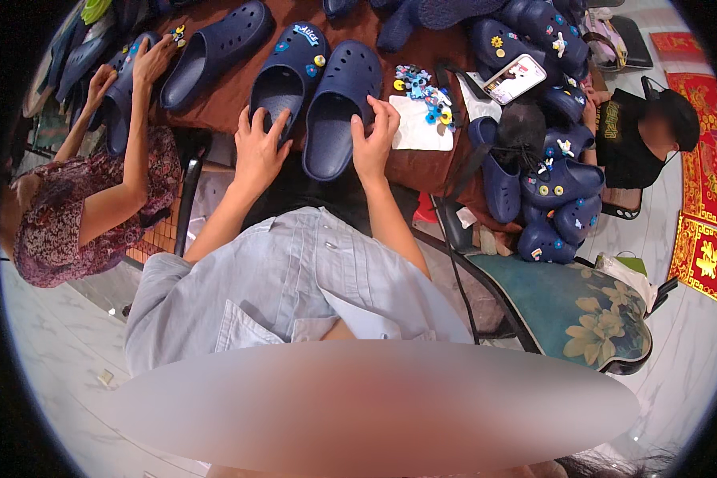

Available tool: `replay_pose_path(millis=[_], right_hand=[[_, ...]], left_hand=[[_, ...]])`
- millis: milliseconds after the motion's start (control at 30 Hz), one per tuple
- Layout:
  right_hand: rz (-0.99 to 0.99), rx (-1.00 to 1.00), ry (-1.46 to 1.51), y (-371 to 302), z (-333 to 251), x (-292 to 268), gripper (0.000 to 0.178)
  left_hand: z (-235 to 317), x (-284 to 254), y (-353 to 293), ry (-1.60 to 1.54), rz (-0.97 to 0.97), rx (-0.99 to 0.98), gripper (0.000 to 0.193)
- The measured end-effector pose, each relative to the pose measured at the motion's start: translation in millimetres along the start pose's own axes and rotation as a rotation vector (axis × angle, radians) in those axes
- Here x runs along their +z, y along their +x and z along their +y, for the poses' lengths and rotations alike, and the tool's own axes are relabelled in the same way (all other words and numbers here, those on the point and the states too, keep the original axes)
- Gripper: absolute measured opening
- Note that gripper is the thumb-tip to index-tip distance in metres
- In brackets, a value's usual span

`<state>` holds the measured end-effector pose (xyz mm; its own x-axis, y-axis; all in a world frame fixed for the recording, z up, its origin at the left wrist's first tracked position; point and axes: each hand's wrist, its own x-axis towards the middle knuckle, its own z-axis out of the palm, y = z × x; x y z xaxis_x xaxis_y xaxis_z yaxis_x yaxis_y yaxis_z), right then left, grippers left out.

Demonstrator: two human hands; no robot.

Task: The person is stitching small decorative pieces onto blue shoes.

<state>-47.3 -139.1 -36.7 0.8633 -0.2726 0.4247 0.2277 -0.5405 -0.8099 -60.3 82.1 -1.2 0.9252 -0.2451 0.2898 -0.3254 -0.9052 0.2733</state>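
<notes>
Two navy clogs lie side by side in front of me on a brown-covered table. The left clog (277,88) carries charms on its upper; my left hand (260,153) holds its heel end, fingers and thumb over the rim. No charms show on the right clog (357,70). My right hand (374,137) grips that clog's right side, thumb at the inner edge and fingers outside. Just right of this hand, several small cartoon charms (429,95) lie on and beside a white paper sheet (420,131).
Another navy clog (223,48) lies to the left. A person (95,199) in a patterned top handles a clog there. On the right are piled decorated clogs (562,179), a phone (515,79) and a person in black (633,139). A floral chair cushion (570,311) sits below.
</notes>
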Motion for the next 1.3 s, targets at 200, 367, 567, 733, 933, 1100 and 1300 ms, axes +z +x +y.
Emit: replay_pose_path(millis=[200,367,567,733,933,1100,1300], right_hand=[[-0.021,-0.005,0.008,-1,2,-3,0.044],[-0.061,0.038,0.082,0,-4,-9,0.039],[0.012,0.062,0.051,0,0,-29,0.032],[0.066,0.005,-0.060,-6,16,-36,0.029],[0.084,-0.089,-0.141,-12,25,-31,0.022],[0.052,-0.161,-0.185,-11,22,-30,0.021],[0.104,-0.139,-0.209,-11,21,-32,0.018]], left_hand=[[-1,-3,4,-0.025,-0.025,0.020,0.066],[-3,-16,11,0.063,-0.055,0.012,0.061],[-10,-41,35,0.066,0.058,0.019,0.053],[-12,-45,78,-0.062,0.156,0.055,0.047],[-33,-29,169,-0.178,0.484,0.067,0.048],[-78,-22,285,0.032,0.816,-0.092,0.067],[-103,-10,350,-0.040,0.338,-0.348,0.077]])
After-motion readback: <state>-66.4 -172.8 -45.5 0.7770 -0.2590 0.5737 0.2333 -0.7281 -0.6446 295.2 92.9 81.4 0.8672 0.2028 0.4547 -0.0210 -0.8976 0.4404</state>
